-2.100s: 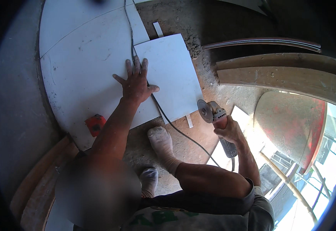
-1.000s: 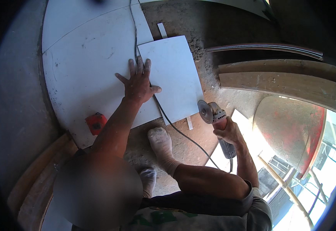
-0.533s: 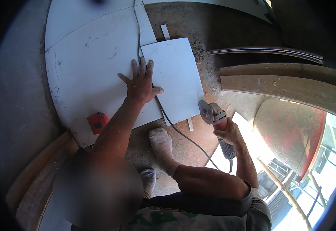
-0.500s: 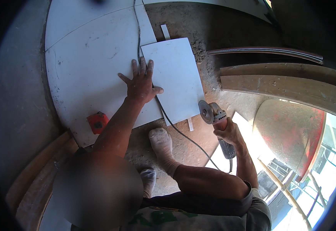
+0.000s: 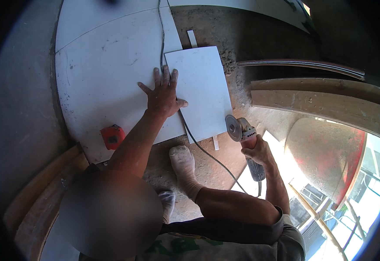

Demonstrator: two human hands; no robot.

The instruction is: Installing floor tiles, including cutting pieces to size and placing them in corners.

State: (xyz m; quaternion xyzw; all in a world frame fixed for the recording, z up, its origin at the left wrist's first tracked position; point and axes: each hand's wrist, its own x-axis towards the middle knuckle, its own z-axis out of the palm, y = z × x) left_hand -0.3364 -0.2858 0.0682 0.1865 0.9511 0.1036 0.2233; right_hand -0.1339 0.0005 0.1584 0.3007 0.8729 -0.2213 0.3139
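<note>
While left hand (image 5: 162,100) outspread, right (image 5: 261,152) round grinder (image 5: 247,135).

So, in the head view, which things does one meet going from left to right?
Small red object, left hand, smaller white sheet, angle grinder in the right hand, large rounded grey-and-red object.

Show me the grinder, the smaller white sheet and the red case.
Grinder (image 5: 248,134): head view, its vented housing.
Smaller white sheet (image 5: 203,92): head view, middle of its top.
Red case (image 5: 112,137): head view, middle of its face.
</note>
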